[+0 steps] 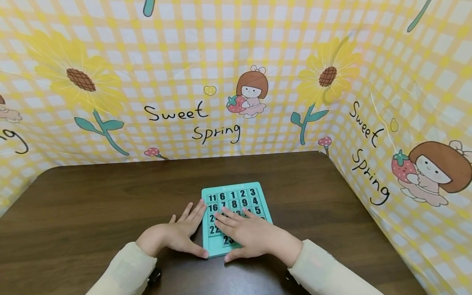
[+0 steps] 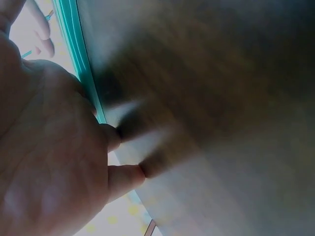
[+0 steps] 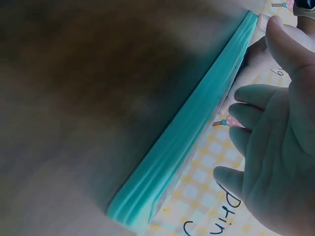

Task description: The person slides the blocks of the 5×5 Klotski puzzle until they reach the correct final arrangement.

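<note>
Number puzzle (image 1: 234, 200), under and beside outspread hands (image 1: 183, 232) (image 1: 252, 235), lies on a brown table (image 1: 110, 196) walled by yellow-checked cloth (image 1: 173, 82).

Number puzzle (image 1: 234, 203) is looking like smooth plastic. Table (image 1: 110, 205) is showing wood grain with a soft sheen. Curtain (image 1: 177, 78) is reading as creased cloth, sleeves (image 1: 328, 266) as matt cloth.

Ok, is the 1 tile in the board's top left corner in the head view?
No, the top row of the board reads 11, 6, 1, 2, 3 from the left, putting the 1 tile in the middle.
</note>
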`<state>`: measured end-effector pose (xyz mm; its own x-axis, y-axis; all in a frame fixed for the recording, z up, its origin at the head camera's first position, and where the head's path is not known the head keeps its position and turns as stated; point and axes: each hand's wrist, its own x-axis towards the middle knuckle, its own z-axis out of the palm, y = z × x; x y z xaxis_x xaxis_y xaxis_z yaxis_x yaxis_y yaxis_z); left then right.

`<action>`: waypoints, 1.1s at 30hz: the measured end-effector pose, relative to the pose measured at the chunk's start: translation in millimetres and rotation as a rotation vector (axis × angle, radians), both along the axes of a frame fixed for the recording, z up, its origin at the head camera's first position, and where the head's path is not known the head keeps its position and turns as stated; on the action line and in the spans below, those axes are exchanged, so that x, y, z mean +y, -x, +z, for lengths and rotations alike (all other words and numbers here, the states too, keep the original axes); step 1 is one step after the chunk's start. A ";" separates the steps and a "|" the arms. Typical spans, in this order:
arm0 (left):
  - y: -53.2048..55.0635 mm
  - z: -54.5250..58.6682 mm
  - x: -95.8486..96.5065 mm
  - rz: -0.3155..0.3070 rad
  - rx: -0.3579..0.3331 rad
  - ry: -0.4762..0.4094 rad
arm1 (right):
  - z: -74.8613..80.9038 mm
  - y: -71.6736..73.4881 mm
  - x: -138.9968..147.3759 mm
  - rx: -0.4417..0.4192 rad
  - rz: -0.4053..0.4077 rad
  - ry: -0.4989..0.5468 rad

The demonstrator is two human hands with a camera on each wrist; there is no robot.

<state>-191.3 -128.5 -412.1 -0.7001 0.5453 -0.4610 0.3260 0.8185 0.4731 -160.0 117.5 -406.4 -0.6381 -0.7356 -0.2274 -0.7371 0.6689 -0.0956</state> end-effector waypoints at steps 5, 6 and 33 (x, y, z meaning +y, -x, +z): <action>0.4 0.1 0.7 -0.004 0.005 -0.001 | 1.4 -0.9 -3.3 -0.014 -0.019 -0.041; 0.6 0.2 1.1 -0.006 0.006 -0.002 | 1.4 -1.8 -3.2 -0.012 -0.021 -0.048; 0.2 -2.2 0.0 0.001 0.006 -0.010 | 5.9 -19.2 -3.4 0.039 0.060 -0.044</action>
<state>-191.4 -128.4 -414.4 -0.7035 0.5493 -0.4510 0.3281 0.8139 0.4796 -140.8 114.1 -400.5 -0.6019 -0.7628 -0.2362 -0.7788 0.6262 -0.0376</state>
